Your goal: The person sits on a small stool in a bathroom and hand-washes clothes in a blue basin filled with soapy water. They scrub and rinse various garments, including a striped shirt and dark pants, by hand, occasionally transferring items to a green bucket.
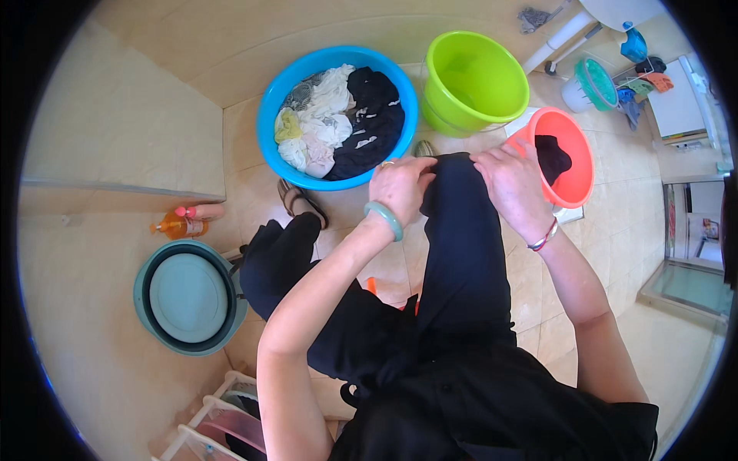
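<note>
My left hand (401,189) and my right hand (513,184) are at my right knee, one on each side of the black trouser leg (463,230). Fingers of both hands are closed on its cloth near the knee. A jade-green bangle is on my left wrist, and thin bands circle my right. Beyond the left hand stands a blue basin (269,146) holding white, black and yellowish clothes (327,127). Nearest to my right hand is a coral bucket (582,165) with a dark cloth (552,157) inside.
A lime-green bucket (438,96) stands between basin and coral bucket. At left are a teal collapsible basin (147,296) and an orange pump bottle (178,226). A white shelf rack (192,426) is at lower left. Another small bucket (580,94) stands at far right.
</note>
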Tool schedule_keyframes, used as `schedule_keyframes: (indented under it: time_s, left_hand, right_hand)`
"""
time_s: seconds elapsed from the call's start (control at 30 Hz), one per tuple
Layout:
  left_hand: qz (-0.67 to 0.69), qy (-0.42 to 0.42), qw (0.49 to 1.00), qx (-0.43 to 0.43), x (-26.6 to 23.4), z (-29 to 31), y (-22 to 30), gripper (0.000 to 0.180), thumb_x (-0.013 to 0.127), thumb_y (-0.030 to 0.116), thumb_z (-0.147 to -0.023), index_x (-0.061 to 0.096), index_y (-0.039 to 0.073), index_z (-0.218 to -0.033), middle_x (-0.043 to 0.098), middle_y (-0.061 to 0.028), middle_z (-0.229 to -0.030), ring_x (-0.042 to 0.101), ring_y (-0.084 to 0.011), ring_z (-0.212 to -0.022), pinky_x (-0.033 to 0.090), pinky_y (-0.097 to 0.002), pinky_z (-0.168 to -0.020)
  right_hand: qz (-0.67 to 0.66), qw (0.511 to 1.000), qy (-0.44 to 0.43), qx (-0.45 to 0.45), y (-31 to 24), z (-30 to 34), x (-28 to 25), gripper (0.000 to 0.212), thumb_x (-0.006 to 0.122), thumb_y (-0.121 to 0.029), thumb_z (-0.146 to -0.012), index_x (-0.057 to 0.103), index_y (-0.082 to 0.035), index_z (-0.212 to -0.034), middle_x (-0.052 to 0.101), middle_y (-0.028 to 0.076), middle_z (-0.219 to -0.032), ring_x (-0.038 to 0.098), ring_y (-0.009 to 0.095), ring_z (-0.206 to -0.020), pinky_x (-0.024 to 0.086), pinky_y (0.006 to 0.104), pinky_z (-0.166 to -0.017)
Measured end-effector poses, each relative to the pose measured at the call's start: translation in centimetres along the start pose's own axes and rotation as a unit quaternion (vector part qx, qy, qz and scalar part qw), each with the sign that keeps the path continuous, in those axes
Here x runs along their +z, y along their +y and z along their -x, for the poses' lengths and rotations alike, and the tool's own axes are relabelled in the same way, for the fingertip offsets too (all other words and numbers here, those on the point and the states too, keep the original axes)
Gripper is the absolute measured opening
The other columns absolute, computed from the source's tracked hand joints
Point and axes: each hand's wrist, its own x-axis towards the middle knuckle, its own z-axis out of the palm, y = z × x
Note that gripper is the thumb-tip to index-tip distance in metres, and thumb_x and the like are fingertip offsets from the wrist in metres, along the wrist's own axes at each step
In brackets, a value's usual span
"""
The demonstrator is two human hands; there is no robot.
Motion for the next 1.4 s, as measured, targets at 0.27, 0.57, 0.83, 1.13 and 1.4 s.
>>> schedule_keyframes:
  time_s: [0.27,0.57,0.83,1.13,1.4]
  left_hand:
    - [-0.025,0.029,0.999,0.018,-0.1,-0.3,-2.5,0.008,0.064,0.016,-0.085,0.068,0.012,-0.091,0.069,-0.008,-0.081,0.066,-0.0278,-0.077,0.049,-0.0419,-0.072]
    - [0.357,0.049,0.932,-0.039,-1.5,3.4,0.9,0.009,0.058,0.01,-0.093,0.059,0.005,-0.1,0.064,-0.0139,-0.082,0.065,-0.0279,-0.077,0.049,-0.036,-0.068]
    - [0.293,-0.399,0.858,0.141,-3.4,11.9,5.1,0.02,0.055,-0.001,-0.078,0.05,0.006,-0.096,0.064,-0.0114,-0.076,0.066,-0.0307,-0.074,0.05,-0.039,-0.064]
    - [0.055,-0.408,0.91,0.05,-3.8,5.3,-4.6,0.038,0.057,0.044,-0.09,0.065,0.008,-0.098,0.069,-0.0162,-0.091,0.065,-0.0332,-0.092,0.05,-0.0434,-0.082]
    - [-0.245,-0.251,0.917,-0.189,7.0,1.8,-25.1,0.085,0.079,0.032,-0.073,0.036,0.011,-0.144,0.05,-0.0172,-0.137,0.047,-0.0344,-0.127,0.036,-0.0498,-0.105]
  right_hand:
    - [-0.185,0.977,-0.092,0.053,-0.3,-2.0,2.2,0.006,0.061,-0.007,-0.085,0.061,-0.004,-0.09,0.065,0.011,-0.084,0.062,0.029,-0.083,0.048,0.0382,-0.078]
    - [-0.408,0.895,-0.119,0.136,-1.4,1.7,0.2,0.006,0.053,-0.005,-0.092,0.048,-0.003,-0.095,0.054,0.007,-0.085,0.054,0.018,-0.081,0.046,0.0308,-0.076]
    - [-0.313,0.835,-0.45,0.036,-4.0,7.4,-7.6,0.006,0.048,-0.01,-0.095,0.05,-0.006,-0.099,0.058,0.01,-0.08,0.059,0.025,-0.076,0.048,0.0341,-0.072]
    - [-0.279,0.841,-0.42,-0.197,-7.9,-9.1,1.2,0.037,0.061,-0.024,-0.087,0.058,-0.008,-0.121,0.06,0.018,-0.11,0.058,0.033,-0.104,0.047,0.0423,-0.088]
    - [0.011,0.897,-0.354,-0.266,-6.6,-11.2,32.2,0.08,0.075,-0.03,-0.074,0.04,-0.006,-0.142,0.042,0.011,-0.146,0.034,0.028,-0.139,0.031,0.0543,-0.107]
